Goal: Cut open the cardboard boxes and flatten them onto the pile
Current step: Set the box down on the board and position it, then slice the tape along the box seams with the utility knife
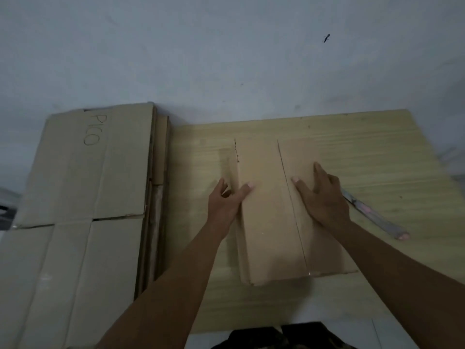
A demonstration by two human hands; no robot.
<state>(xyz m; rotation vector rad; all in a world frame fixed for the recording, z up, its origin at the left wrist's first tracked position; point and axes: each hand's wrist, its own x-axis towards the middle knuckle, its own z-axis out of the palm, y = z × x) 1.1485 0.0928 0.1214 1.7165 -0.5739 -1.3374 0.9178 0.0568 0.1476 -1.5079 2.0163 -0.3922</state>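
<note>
"PICO" is handwritten on the top sheet of the flattened cardboard pile just off the board's left edge. Mid-board, your left hand grips the cardboard box's left fold; your right hand presses it, fingers spread. A knife lies rightward.

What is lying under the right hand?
The right hand lies flat on the box, which rests on the board. Behind the hand, a cutter lies on the board; the hand covers its front end.
</note>
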